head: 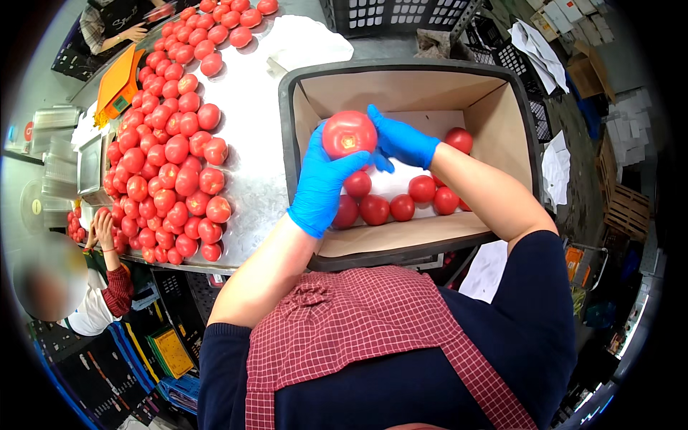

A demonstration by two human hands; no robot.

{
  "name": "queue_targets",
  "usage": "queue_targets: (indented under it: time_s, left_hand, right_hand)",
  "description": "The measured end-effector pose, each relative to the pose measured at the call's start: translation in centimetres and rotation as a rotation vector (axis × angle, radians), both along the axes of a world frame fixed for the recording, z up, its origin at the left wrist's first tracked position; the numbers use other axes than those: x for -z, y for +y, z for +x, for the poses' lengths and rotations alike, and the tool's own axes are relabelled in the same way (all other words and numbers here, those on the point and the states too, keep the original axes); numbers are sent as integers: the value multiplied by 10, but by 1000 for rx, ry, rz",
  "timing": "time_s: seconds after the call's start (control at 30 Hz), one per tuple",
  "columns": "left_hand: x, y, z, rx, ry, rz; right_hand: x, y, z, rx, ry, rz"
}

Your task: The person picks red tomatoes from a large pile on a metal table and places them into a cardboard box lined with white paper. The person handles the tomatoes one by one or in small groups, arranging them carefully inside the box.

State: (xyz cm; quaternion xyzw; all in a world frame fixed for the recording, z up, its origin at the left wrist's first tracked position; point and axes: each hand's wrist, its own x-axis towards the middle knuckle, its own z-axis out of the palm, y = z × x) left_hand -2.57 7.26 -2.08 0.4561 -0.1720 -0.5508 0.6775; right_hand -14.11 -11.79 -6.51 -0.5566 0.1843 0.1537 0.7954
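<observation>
My left hand [322, 183], in a blue glove, holds a large red tomato [349, 134] over a black crate [408, 65] lined with brown paper. My right hand [400, 141], gloved the same way, is beside the tomato's right side with its thumb and fingers apart; whether it touches the fruit I cannot tell. Below the hands, several tomatoes [374, 209] lie on the crate's white bottom, mostly along the near side, and another tomato [458, 140] is by the right wall. Left of the crate, a big heap of tomatoes [177, 150] covers part of a metal table [250, 161].
An orange scale [117, 80] stands beyond the heap. White paper [306, 43] lies behind the crate, near another black crate [398, 16]. Two people are across and at the left, one with hands [103, 231] by the heap. Wooden pallets [626, 215] are on the right.
</observation>
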Motion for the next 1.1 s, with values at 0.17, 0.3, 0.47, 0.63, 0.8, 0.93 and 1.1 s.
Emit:
queue_targets:
  time_s: [0.17, 0.3, 0.47, 0.63, 0.8, 0.93, 1.1]
  left_hand:
    - [-9, -2, -5, -89, -59, -1]
    - [-25, 0, -12, -165, 41, -6]
    - [-28, 3, -10, -64, 25, -10]
    - [-30, 5, -10, -61, 43, -23]
    - [-19, 3, -7, -84, 249, -45]
    - [-8, 3, -1, -44, 385, -26]
    - [-11, 2, -6, -10, 324, 5]
  right_hand:
    - [72, -5, 33, 21, -191, -951]
    - [49, 36, 52, -98, -340, -931]
    - [72, 48, 59, -42, -127, -932]
    - [82, 29, 62, 119, 68, -711]
    - [73, 1, 43, 225, 46, -721]
    - [1, -5, 6, 376, 69, -280]
    - [-65, 21, -42, 599, -35, 337]
